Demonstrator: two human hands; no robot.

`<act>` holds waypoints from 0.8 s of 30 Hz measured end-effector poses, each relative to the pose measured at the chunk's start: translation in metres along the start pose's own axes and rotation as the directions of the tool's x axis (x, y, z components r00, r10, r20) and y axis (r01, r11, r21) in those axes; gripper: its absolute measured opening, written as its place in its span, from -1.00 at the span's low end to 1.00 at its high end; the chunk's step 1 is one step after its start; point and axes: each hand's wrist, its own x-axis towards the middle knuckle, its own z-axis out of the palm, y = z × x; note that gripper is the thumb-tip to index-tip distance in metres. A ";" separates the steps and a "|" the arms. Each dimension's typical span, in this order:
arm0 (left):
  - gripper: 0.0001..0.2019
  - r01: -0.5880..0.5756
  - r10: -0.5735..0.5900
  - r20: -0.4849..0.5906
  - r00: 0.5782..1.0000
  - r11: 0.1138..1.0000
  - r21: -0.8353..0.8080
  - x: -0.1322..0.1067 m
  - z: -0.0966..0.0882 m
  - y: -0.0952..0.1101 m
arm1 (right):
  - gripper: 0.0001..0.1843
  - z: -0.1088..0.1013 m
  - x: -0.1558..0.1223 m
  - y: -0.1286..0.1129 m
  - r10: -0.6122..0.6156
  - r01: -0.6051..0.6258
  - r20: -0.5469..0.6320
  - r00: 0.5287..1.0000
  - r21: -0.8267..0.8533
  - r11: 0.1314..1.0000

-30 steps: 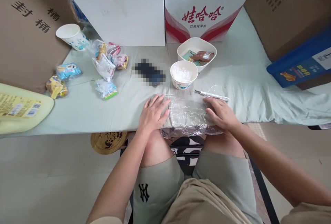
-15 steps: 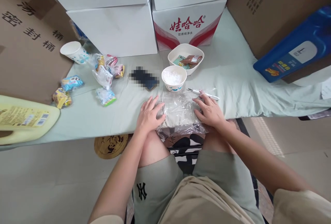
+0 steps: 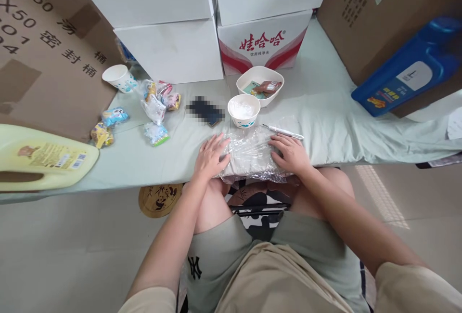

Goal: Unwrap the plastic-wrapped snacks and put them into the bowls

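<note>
A sheet of clear plastic film (image 3: 249, 156) lies crumpled at the front edge of the table covered in pale green cloth (image 3: 151, 159). My left hand (image 3: 211, 156) rests flat on the film's left edge, fingers stretched out. My right hand (image 3: 290, 154) lies flat on its right edge, fingers also extended. A white pen-like tool (image 3: 283, 132) lies just beyond my right hand. A small paper bowl (image 3: 243, 110) with white contents stands behind the film.
A white bowl (image 3: 260, 80) holds wrapped snacks. A dark phone (image 3: 205, 110), loose snack packets (image 3: 157, 106) and a paper cup (image 3: 118, 78) lie to the left. A yellow jug (image 3: 39, 156), a blue jug (image 3: 407, 74), white and brown cartons ring the table.
The view has drifted so everything sits a little smaller and further left. Both hands stay flat on the film, slightly closer together.
</note>
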 end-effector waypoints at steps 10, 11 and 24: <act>-0.72 -0.059 0.058 -0.080 0.995 0.998 -0.002 -0.003 -0.001 0.002 | -0.74 0.001 -0.005 0.005 0.036 -0.023 -0.128 0.991 0.103 0.994; -0.72 -0.051 0.049 -0.107 0.993 0.999 -0.018 -0.004 0.000 0.002 | -0.75 0.002 -0.007 0.006 0.036 -0.019 -0.150 0.988 0.110 0.994; -0.78 -0.044 -0.140 -0.223 0.965 0.748 -0.662 0.004 -0.041 0.014 | -0.84 -0.046 0.002 -0.005 0.327 -0.234 -0.024 0.945 0.648 0.724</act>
